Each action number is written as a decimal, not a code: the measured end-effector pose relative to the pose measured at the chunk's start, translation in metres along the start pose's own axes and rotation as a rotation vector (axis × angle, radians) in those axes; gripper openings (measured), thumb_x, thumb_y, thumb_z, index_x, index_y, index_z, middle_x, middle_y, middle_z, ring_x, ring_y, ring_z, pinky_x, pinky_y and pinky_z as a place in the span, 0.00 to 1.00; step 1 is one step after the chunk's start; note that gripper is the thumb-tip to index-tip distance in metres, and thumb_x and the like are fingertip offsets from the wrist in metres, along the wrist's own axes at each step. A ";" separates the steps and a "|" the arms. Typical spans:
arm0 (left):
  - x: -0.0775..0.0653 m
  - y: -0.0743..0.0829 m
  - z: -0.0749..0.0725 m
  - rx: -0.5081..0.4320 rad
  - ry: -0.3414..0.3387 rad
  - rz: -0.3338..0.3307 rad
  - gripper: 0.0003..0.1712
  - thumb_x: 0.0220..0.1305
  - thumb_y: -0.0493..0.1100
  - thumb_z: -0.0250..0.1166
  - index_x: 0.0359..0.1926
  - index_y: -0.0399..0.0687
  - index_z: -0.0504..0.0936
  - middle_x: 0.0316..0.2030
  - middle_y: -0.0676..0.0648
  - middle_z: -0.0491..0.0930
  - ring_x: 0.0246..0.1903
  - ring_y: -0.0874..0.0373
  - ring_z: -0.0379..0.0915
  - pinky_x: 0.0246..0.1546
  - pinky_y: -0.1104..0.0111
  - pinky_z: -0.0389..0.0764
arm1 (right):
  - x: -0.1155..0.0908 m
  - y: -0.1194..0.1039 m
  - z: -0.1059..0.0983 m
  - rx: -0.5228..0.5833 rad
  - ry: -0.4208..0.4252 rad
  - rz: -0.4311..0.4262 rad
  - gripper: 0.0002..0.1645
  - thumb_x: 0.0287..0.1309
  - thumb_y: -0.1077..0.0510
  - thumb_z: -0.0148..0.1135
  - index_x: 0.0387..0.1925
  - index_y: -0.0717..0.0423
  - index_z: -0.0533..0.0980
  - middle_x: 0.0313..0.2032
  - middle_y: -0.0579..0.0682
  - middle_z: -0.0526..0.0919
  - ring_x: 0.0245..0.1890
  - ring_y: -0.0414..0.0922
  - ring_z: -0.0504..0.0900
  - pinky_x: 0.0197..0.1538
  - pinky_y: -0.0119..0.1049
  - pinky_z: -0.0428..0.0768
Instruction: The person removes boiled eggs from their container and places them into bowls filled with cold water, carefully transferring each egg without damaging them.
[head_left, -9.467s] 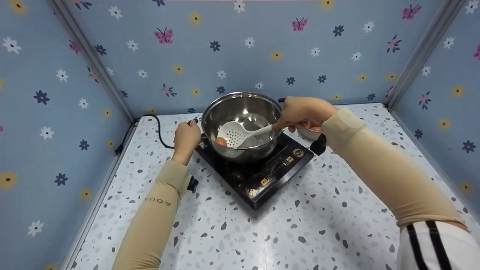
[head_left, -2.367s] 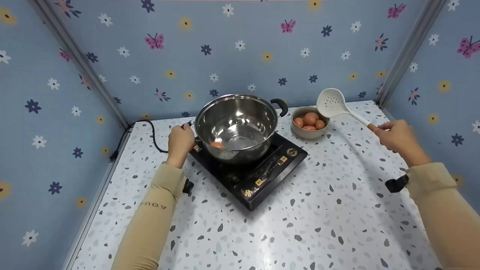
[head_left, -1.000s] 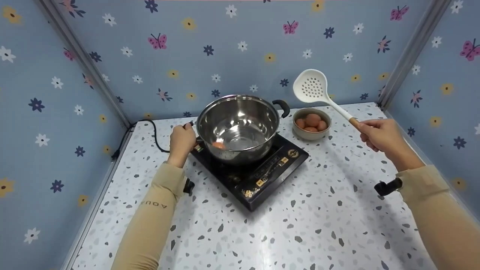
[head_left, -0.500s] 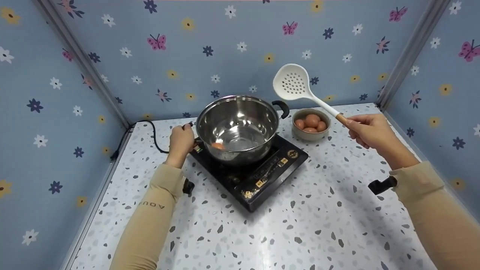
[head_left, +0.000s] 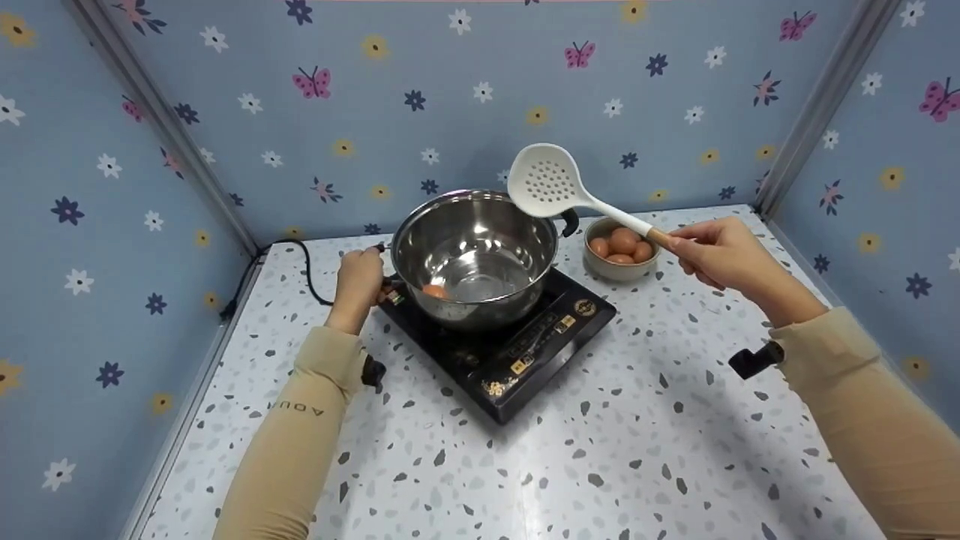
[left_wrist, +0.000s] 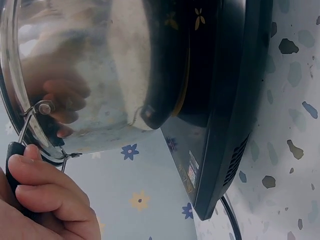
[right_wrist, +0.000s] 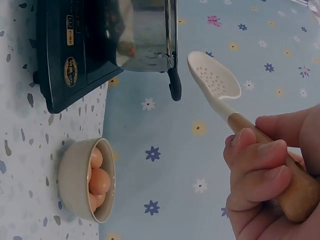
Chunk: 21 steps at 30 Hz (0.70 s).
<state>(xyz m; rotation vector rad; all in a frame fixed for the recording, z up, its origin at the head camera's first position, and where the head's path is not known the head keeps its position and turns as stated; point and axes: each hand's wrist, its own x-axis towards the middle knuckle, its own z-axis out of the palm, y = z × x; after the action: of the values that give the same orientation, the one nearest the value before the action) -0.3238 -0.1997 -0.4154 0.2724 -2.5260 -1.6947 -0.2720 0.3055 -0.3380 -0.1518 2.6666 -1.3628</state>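
Note:
My left hand (head_left: 358, 281) grips the pot's left handle; in the left wrist view its fingers (left_wrist: 52, 197) curl round the dark grip. The steel pot (head_left: 480, 311) sits on a black induction cooker (head_left: 540, 352), with a brown egg (head_left: 434, 291) inside at its left. My right hand (head_left: 724, 251) holds the wooden handle of a white slotted skimmer (head_left: 546, 182), its fingers wrapped round it in the right wrist view. The skimmer's perforated head is raised over the pot's right rim, with nothing on it. Below the skimmer handle stands a bowl (head_left: 619, 271) of several brown eggs (head_left: 623, 241).
The speckled white table (head_left: 600, 465) meets flowered blue walls (head_left: 465, 90) at the back and both sides. A black cord (head_left: 307, 262) runs along the table behind my left hand. The pot's right handle (head_left: 571, 223) is partly behind the skimmer.
The skimmer was in the pot near the egg, then out over the egg bowl at the right. My right hand has since carried it left to the pot. My left hand stays on the handle.

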 end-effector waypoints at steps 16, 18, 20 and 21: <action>0.001 0.000 -0.001 0.029 -0.011 -0.018 0.19 0.83 0.45 0.39 0.34 0.45 0.70 0.14 0.54 0.66 0.11 0.62 0.64 0.18 0.69 0.70 | 0.021 -0.031 0.007 -0.225 -0.051 -0.085 0.21 0.81 0.55 0.58 0.61 0.65 0.84 0.23 0.48 0.79 0.17 0.38 0.67 0.20 0.33 0.67; 0.000 0.000 -0.001 0.054 -0.012 -0.012 0.20 0.84 0.46 0.38 0.36 0.44 0.71 0.15 0.53 0.66 0.12 0.62 0.64 0.19 0.68 0.70 | 0.024 -0.033 0.008 -0.246 -0.071 -0.093 0.21 0.81 0.54 0.59 0.62 0.65 0.84 0.23 0.47 0.79 0.17 0.38 0.68 0.21 0.34 0.67; -0.001 0.001 -0.001 0.078 -0.011 -0.008 0.20 0.84 0.46 0.38 0.39 0.43 0.72 0.16 0.53 0.67 0.13 0.62 0.65 0.20 0.68 0.71 | 0.026 -0.035 0.009 -0.261 -0.091 -0.097 0.22 0.81 0.54 0.60 0.62 0.65 0.84 0.23 0.46 0.81 0.17 0.38 0.68 0.21 0.34 0.68; -0.001 0.001 -0.001 0.086 -0.010 -0.007 0.20 0.85 0.47 0.38 0.40 0.42 0.73 0.17 0.53 0.67 0.14 0.62 0.65 0.21 0.68 0.72 | 0.028 -0.036 0.010 -0.264 -0.102 -0.095 0.22 0.81 0.54 0.60 0.62 0.65 0.84 0.24 0.46 0.81 0.17 0.38 0.68 0.22 0.34 0.68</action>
<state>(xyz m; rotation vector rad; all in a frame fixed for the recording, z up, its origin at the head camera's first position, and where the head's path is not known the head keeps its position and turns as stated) -0.3226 -0.1998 -0.4142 0.2804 -2.6117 -1.5965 -0.2966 0.2717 -0.3166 -0.3707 2.7716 -0.9903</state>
